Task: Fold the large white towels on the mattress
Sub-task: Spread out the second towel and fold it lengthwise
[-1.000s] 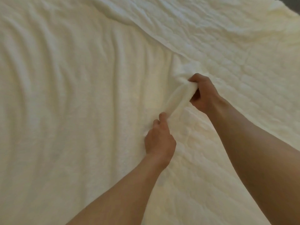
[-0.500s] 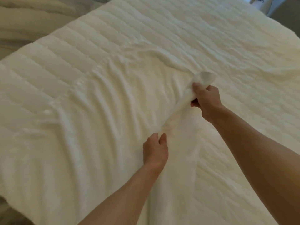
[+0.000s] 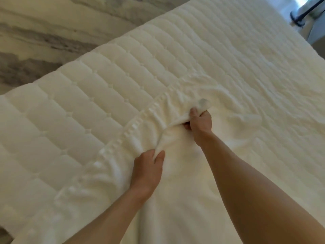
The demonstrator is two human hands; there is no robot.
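A large white towel (image 3: pixel 184 173) lies on the quilted white mattress (image 3: pixel 84 110), with one layer doubled over toward its far banded hem. My right hand (image 3: pixel 201 123) grips a corner of the towel, which sticks up above the thumb. My left hand (image 3: pixel 147 170) pinches the same edge lower down, between thumb and fingers. The stretch of edge between the two hands is lifted and slack. The towel's far edge runs wrinkled and diagonal across the mattress.
A grey and white marbled floor (image 3: pixel 40 37) lies beyond the mattress's far left side. At the top right stands a pale piece of furniture with a dark cable or frame (image 3: pixel 302 13). Bare mattress spreads left and right of the towel.
Both hands have carried the gripped towel edge forward across the towel toward its far hem. The view has lifted, and the mattress edge and floor have come into sight.
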